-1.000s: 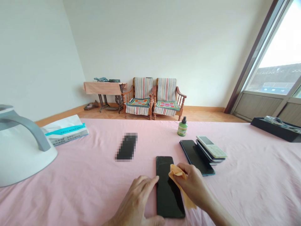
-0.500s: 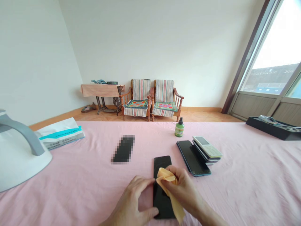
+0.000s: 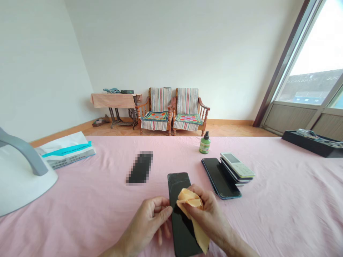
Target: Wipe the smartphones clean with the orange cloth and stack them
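Observation:
A black smartphone (image 3: 179, 185) is raised off the pink tablecloth (image 3: 281, 200) near the front edge, screen up. My left hand (image 3: 147, 225) grips its left side with thumb and curled fingers. My right hand (image 3: 209, 214) pinches an orange cleaning cloth (image 3: 191, 203) and presses it on the middle of the screen; the cloth's tail hangs down toward me. The phone's lower end is partly covered by the cloth and my hands.
A stack of phones (image 3: 227, 173) topped by a white keypad phone (image 3: 237, 165) lies to the right. A green spray bottle (image 3: 205, 143) stands behind it. A blurred dark phone (image 3: 139, 167), a white-and-teal packet (image 3: 64, 151), a white lamp base (image 3: 18, 178) and a black tray (image 3: 311, 144) are also there.
My left hand went from lying beside the phone to gripping its edge and tilting it up. My right hand slid the cloth down toward the screen's middle.

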A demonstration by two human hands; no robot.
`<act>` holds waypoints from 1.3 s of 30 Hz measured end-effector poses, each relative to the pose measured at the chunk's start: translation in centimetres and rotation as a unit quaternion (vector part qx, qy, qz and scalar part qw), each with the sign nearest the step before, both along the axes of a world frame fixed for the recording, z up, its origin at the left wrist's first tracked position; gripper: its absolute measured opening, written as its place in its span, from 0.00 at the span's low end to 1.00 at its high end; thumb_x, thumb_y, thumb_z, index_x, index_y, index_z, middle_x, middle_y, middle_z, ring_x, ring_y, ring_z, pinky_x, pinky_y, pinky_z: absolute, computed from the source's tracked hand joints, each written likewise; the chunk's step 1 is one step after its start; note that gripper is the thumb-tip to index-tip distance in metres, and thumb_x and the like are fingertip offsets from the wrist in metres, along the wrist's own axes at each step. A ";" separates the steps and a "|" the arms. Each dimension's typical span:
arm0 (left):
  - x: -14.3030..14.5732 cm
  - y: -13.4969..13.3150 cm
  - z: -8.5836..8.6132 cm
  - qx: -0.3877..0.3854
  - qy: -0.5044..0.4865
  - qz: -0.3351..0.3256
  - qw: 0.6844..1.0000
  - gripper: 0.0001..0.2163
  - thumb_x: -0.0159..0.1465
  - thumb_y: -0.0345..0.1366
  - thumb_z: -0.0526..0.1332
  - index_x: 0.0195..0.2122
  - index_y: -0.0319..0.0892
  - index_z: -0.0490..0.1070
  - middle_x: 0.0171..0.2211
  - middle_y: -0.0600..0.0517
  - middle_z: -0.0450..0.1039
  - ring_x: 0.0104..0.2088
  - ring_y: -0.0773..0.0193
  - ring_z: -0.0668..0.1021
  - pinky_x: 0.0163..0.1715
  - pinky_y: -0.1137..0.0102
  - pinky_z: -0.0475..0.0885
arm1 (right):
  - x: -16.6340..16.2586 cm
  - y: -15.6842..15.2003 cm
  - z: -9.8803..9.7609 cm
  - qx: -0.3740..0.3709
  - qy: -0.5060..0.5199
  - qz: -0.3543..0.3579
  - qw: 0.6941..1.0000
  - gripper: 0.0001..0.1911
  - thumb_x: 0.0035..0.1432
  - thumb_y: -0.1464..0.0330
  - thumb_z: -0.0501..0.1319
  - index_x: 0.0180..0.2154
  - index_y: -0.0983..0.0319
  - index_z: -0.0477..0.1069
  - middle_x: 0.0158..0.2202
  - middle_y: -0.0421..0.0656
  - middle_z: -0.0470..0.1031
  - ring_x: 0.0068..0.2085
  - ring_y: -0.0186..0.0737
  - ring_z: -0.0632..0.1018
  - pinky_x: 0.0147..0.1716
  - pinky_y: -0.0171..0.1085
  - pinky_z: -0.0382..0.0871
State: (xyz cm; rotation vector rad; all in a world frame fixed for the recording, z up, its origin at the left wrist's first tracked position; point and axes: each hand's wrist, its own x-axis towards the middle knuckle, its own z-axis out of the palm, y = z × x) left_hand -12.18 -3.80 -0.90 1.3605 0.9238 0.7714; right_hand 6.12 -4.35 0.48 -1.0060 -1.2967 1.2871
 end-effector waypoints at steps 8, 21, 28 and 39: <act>-0.1 0.2 0.6 -0.020 0.039 0.051 0.998 0.22 0.57 0.56 0.61 0.31 0.38 0.67 0.15 0.60 0.64 0.11 0.76 0.62 0.08 0.82 0.51 | -0.2 -0.3 0.9 0.006 -0.006 0.021 1.000 0.19 0.47 0.54 0.67 0.25 0.62 0.64 0.21 0.34 0.60 0.23 0.29 0.60 0.21 0.29 0.54; 2.3 3.7 2.8 0.010 0.022 0.086 0.996 0.17 0.58 0.48 0.64 0.24 0.39 0.64 0.14 0.59 0.65 0.14 0.75 0.64 0.14 0.79 0.52 | 6.3 -4.2 -2.8 0.044 -0.117 -0.224 0.967 0.18 0.50 0.53 0.63 0.24 0.62 0.70 0.23 0.38 0.63 0.26 0.36 0.66 0.23 0.31 0.58; 9.2 9.1 0.7 -0.017 0.048 0.052 0.997 0.10 0.67 0.39 0.58 0.43 0.37 0.69 0.36 0.51 0.73 0.30 0.67 0.76 0.29 0.69 0.74 | 6.8 -4.3 -2.7 0.015 -0.048 -0.273 0.961 0.21 0.47 0.50 0.64 0.26 0.62 0.72 0.22 0.37 0.63 0.24 0.34 0.65 0.21 0.30 0.58; 13.1 11.1 0.2 -0.034 0.107 -0.006 0.994 0.13 0.67 0.38 0.58 0.51 0.39 0.67 0.48 0.46 0.70 0.43 0.58 0.76 0.41 0.59 0.74 | 7.0 -3.9 -3.2 0.082 -0.059 -0.273 0.957 0.17 0.49 0.54 0.65 0.26 0.62 0.73 0.24 0.38 0.65 0.28 0.36 0.67 0.26 0.31 0.62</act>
